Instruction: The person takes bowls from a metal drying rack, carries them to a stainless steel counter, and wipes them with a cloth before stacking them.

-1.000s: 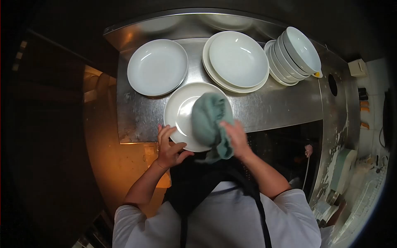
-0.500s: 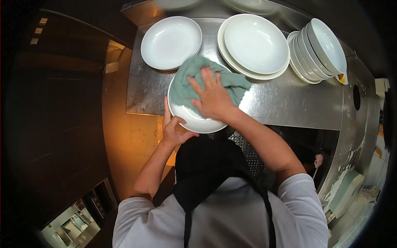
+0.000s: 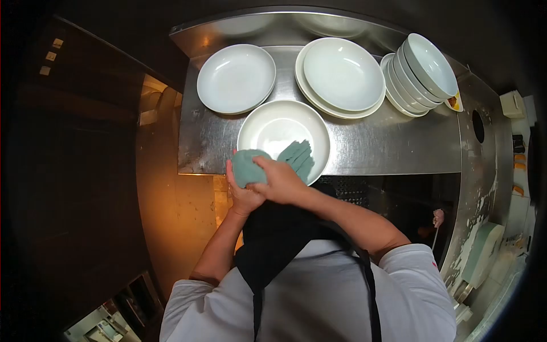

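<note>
Cloth [image 3: 249, 169] is bunched between my hands. One bulge lies just left of my right hand [image 3: 283, 181]; a loose fold lies beyond it and to its right, inside the white plate [image 3: 270, 119]. Right hand: closed on the cloth. Left hand [image 3: 246, 199]: nearer the plate's left rim, fingers up against the bulge's outer side. Cloth hides its grip; can't tell if it has the rim too.

Plate is round, no long axis, mostly straight beyond both hands. Near rim shows past the front edge of the steel surface [image 3: 393, 159]; can't tell if it's resting or lifted.

Beyond left hand: stacked plates [image 3: 236, 78]. Beyond right hand, slightly right: wider plate stack [image 3: 345, 74]. Farther right: stacked bowls [image 3: 428, 65]. Raised metal back [image 3: 273, 24] behind. Orange-lit floor [image 3: 171, 222] left of left hand.
</note>
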`<state>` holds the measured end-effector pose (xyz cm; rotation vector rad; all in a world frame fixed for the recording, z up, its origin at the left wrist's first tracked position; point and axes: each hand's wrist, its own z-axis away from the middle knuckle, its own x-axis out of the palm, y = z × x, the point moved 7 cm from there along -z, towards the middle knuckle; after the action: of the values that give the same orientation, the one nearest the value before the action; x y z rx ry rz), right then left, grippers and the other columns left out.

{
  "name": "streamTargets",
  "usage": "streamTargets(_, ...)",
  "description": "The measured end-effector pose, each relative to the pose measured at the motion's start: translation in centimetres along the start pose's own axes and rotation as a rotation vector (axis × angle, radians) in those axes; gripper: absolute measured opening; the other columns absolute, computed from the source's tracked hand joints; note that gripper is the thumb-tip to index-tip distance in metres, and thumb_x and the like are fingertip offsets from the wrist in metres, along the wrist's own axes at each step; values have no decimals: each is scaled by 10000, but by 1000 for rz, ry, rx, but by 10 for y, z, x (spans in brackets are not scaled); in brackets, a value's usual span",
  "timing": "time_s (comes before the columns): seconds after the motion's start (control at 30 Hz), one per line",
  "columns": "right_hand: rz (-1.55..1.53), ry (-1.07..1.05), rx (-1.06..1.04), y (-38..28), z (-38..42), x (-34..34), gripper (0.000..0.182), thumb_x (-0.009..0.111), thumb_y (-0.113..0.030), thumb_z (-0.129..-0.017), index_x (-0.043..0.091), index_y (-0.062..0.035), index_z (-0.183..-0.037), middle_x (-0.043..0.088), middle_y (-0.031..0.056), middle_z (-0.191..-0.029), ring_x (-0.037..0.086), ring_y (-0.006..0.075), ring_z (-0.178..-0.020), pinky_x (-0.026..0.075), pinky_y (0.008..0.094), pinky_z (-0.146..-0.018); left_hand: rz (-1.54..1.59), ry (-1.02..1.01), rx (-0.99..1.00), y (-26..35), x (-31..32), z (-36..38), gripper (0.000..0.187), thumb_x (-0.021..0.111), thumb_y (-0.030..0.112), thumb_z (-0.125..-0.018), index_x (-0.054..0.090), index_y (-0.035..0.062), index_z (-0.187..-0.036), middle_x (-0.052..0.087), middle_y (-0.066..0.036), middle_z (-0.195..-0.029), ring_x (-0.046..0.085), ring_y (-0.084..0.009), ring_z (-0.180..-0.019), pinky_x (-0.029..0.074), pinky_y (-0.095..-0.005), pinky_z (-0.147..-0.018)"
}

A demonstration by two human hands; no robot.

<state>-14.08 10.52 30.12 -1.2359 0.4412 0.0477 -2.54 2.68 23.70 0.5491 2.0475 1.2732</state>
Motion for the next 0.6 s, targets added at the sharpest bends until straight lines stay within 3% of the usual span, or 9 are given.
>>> streamTargets(0.07, -601, -135, 49, -7, 5, -24, 523, 696, -223, -876, 535, 24, -1308, 634, 169, -1211, 615, 219, -1086, 506, 354, -897, -31, -63, 4, 9, -3, -6, 1293, 976, 385, -571, 158, 27, -1505, 329, -267, -1534, 374, -384, -1409, 292, -496, -1166)
streamTargets(0.17, -950, 82, -47, -10, 38, -70, 573, 685, -254, -884, 503, 8, -1361, 604, 110, -1265, 574, 197, -1170, 482, 357, -979, -210, -154, 195, 34, -7, -26, 1023, 958, 380, -563, 445, 98, -1402, 344, -260, -1530, 334, -417, -1430, 235, -602, -1166)
streamTargets(0.23, -937, 257, -49, 0, 70, -115, 658, 691, -265, -873, 450, 15, -1417, 592, 115, -1291, 577, 221, -1175, 474, 362, -1005, -632, -254, 451, 61, -14, -42, 777, 939, 362, -562, 644, 158, -1251, 373, -240, -1519, 307, -442, -1438, 186, -687, -1152)
streamTargets(0.27, -935, 408, -73, 17, 87, -136, 660, 679, -271, -884, 436, 13, -1428, 587, 125, -1303, 575, 240, -1189, 467, 381, -1024, -632, -358, 458, 66, -11, -49, 367, 857, 286, -672, 742, 202, -1011, 550, -141, -1398, 438, -359, -1378, 140, -754, -1122)
streamTargets(0.37, -1149, 625, -179, 61, 131, -178, 596, 598, -300, -939, 451, 16, -1422, 564, 177, -1380, 566, 325, -1251, 442, 475, -1084, -621, -666, 698, 42, -2, -51, 248, 770, 204, -774, 712, 180, -1014, 679, -35, -1214, 587, -236, -1240, 171, -731, -1135)
streamTargets(0.4, -1190, 695, -214, 71, 145, -186, 583, 572, -314, -958, 451, 13, -1424, 554, 179, -1398, 554, 330, -1268, 430, 485, -1094, -581, -708, 755, 56, 1, -56, 153, 709, 147, -822, 684, 159, -973, 717, 23, -1082, 667, -154, -1074, 275, -657, -1136)
streamTargets(0.5, -1292, 782, -315, 97, 185, -194, 556, 517, -333, -994, 453, 7, -1429, 543, 171, -1421, 536, 328, -1294, 412, 491, -1109, -467, -790, 757, 85, 1, -60, 128, 699, 134, -830, 659, 144, -951, 710, 13, -1091, 668, -153, -1039, 392, -544, -1086)
streamTargets(0.53, -1325, 792, -344, 103, 196, -191, 548, 503, -335, -1003, 454, 6, -1430, 542, 166, -1424, 533, 324, -1299, 409, 489, -1111, -455, -789, 753, 99, -1, -63, 96, 684, 100, -832, 637, 129, -911, 713, 17, -1076, 673, -145, -990, 464, -425, -947)
streamTargets(0.6, -1346, 804, -407, 108, 215, -185, 547, 494, -340, -1007, 456, 4, -1431, 541, 163, -1426, 526, 325, -1306, 404, 488, -1115, -432, -763, 696, 115, -13, -56, 90, 669, 62, -822, 632, 120, -881, 719, 12, -1062, 678, -141, -960, 460, -388, -870)
